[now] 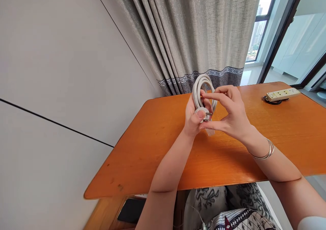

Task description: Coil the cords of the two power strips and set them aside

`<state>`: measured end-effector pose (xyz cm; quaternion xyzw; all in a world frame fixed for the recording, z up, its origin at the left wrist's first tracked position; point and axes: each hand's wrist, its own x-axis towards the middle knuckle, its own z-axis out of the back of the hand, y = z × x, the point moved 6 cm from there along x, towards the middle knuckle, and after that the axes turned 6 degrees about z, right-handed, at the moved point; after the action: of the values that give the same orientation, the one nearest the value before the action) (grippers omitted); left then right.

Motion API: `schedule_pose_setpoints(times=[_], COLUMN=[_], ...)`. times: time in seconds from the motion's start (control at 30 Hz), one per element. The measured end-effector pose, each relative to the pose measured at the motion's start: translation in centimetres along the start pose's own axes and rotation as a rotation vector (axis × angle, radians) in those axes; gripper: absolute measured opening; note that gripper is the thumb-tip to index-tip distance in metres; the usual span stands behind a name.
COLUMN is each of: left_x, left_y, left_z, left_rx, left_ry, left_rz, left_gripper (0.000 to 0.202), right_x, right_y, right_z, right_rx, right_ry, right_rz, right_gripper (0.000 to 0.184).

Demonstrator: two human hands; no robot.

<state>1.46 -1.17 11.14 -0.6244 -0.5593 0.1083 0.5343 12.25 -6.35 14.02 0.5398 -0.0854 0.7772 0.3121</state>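
Observation:
A white power cord is wound into an upright coil above the table. My left hand is closed round the lower part of the coil, and its thumb presses on the white plug, whose metal pins point right. My right hand is to the right of the cord with its thumb and fingers spread apart. Its index fingertip reaches in front of the coil, and its thumb tip lies just below the plug; whether they touch I cannot tell. Below the plug a white piece shows, partly hidden by my right thumb.
The orange wooden table spreads under both hands. A cream power strip with a dark cord lies at its far right. Behind the table hangs a grey curtain; a pale wall borders the left. Beneath the front edge is a dark flat object.

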Motion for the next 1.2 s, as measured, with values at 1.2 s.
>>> schedule_pose_setpoints(times=[1.2], left_x=[0.9], left_y=[2.3], left_z=[1.4], left_rx=[-0.387], left_ry=[-0.334], left_rz=[0.472], left_gripper=[0.105], right_x=[-2.2], right_y=[-8.0], right_z=[-5.3], right_rx=[1.677], right_ry=[-0.585], right_rz=[-1.16], right_gripper=[0.05])
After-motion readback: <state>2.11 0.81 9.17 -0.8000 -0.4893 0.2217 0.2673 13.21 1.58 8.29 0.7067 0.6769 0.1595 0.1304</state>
